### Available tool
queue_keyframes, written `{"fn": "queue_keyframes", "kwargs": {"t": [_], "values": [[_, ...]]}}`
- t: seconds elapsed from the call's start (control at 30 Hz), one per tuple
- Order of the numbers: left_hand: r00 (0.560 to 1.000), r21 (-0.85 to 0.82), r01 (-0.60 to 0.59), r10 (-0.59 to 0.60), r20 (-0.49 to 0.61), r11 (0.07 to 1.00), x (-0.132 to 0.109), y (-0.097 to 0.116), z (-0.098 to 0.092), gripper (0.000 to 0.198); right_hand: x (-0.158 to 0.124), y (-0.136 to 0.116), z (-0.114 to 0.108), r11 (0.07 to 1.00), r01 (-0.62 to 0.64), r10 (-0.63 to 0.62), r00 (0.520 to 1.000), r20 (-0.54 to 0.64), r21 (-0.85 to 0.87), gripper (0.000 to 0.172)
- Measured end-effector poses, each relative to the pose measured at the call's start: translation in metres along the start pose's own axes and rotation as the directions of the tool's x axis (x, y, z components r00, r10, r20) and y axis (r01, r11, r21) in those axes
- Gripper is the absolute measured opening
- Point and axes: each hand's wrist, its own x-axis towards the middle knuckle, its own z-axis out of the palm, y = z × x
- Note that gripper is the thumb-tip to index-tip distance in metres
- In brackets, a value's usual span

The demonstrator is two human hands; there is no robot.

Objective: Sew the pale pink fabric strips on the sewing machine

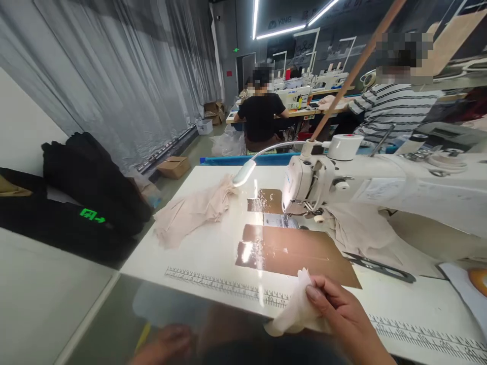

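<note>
My right hand pinches a small pale cream piece of fabric between thumb and fingers at the front edge of the sewing table. The cloth hangs partly over that edge. Low at the left, off the table, my left hand is smeared by motion, so its fingers cannot be made out. A white sewing machine stands beyond my right hand, its lamp lit. Brown sheets lie around the needle area. Thread snips rest to the right of the brown sheet.
A crumpled beige fabric pile lies on the table's left part. More beige cloth sits under the machine arm. A printed ruler runs along the front edge. Dark cloth is at left. Two people sit working further back.
</note>
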Motion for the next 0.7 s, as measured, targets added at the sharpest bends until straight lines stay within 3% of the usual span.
{"fn": "queue_keyframes", "kwargs": {"t": [0.03, 0.07, 0.17, 0.23, 0.27, 0.33, 0.37, 0.4, 0.53, 0.7], "values": [[1.0, -0.001, -0.017, 0.017, -0.002, 1.0, -0.003, 0.017, 0.0, 0.039, 0.002, -0.001, -0.004, 0.999, -0.021, 0.02, 0.999, 0.027, 0.041, 0.038], [0.993, -0.003, -0.116, 0.116, 0.031, 0.993, -0.008, 0.038, 0.002, 0.042, 0.004, -0.002, -0.007, 0.996, -0.04, 0.036, 0.998, 0.053, 0.076, 0.039], [0.916, 0.156, -0.401, 0.39, 0.094, 0.903, -0.023, 0.114, 0.022, 0.041, 0.009, -0.006, -0.02, 0.99, -0.045, 0.03, 0.994, 0.109, 0.137, 0.041], [0.878, 0.388, -0.413, 0.473, -0.069, 0.824, -0.015, 0.162, 0.036, 0.027, 0.012, -0.006, -0.03, 0.99, 0.011, -0.028, 0.993, 0.117, 0.143, 0.04], [0.826, 0.482, -0.384, 0.526, -0.203, 0.788, -0.005, 0.183, 0.04, 0.024, 0.013, -0.006, -0.035, 0.99, 0.043, -0.058, 0.992, 0.113, 0.137, 0.039], [0.623, 0.623, -0.322, 0.654, -0.428, 0.713, 0.025, 0.214, 0.038, 0.036, 0.015, -0.003, -0.042, 0.991, 0.074, -0.084, 0.992, 0.095, 0.111, 0.038], [0.51, 0.659, -0.335, 0.718, -0.474, 0.674, 0.041, 0.225, 0.033, 0.041, 0.015, -0.001, -0.044, 0.993, 0.075, -0.083, 0.993, 0.086, 0.094, 0.038], [0.465, 0.664, -0.344, 0.735, -0.494, 0.664, 0.058, 0.233, 0.025, 0.045, 0.015, 0.001, -0.045, 0.995, 0.072, -0.078, 0.994, 0.081, 0.076, 0.038], [0.425, 0.611, -0.371, 0.713, -0.558, 0.699, 0.106, 0.246, -0.013, 0.047, 0.011, 0.007, -0.044, 0.997, 0.066, -0.07, 0.994, 0.088, 0.046, 0.041], [0.491, 0.441, -0.434, 0.617, -0.615, 0.785, 0.127, 0.237, -0.045, 0.021, 0.007, 0.009, -0.041, 0.999, 0.034, -0.035, 0.997, 0.073, 0.025, 0.039]]}}
